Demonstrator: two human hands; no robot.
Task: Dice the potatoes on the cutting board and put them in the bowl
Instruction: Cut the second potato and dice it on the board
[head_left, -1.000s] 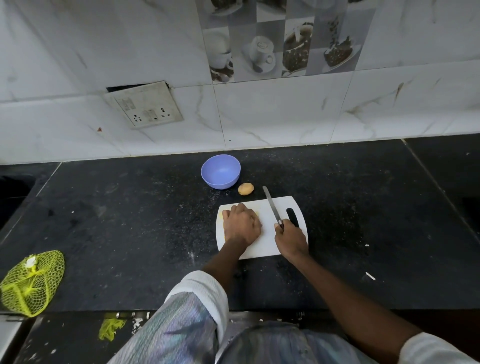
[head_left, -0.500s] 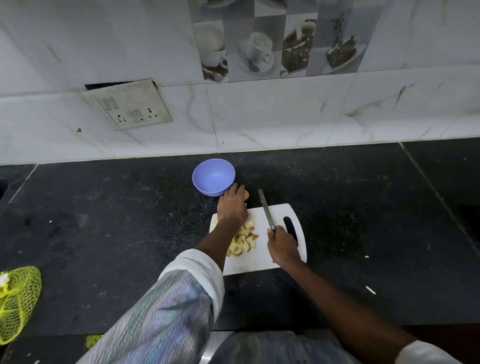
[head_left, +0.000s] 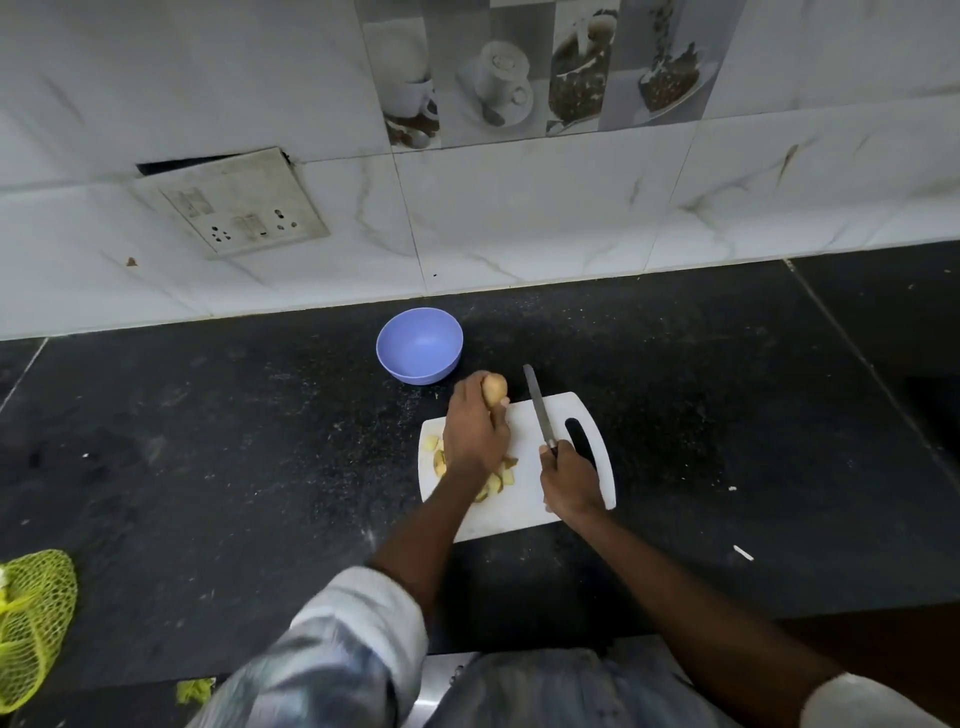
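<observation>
Brown potato (head_left: 494, 388) now lifted in left hand (head_left: 475, 431) fingers; right hand (head_left: 570, 480) still grips knife (head_left: 537, 408).

head view, looking down (wide-angle), countertop (head_left: 218, 467)

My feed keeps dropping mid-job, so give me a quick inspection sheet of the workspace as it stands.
Surface: black speckled stone counter, dusty.
Job's things: white plastic cutting board bearing diced potato pieces; empty lilac plastic bowl beyond it.
Clutter: yellow mesh net bag at left edge; white scrap.
Grippers: left hand holds whole brown potato; right hand grips steel knife.
Cables: nothing seen.
Surroundings: white marble-look wall tiles, loose switch plate.
</observation>
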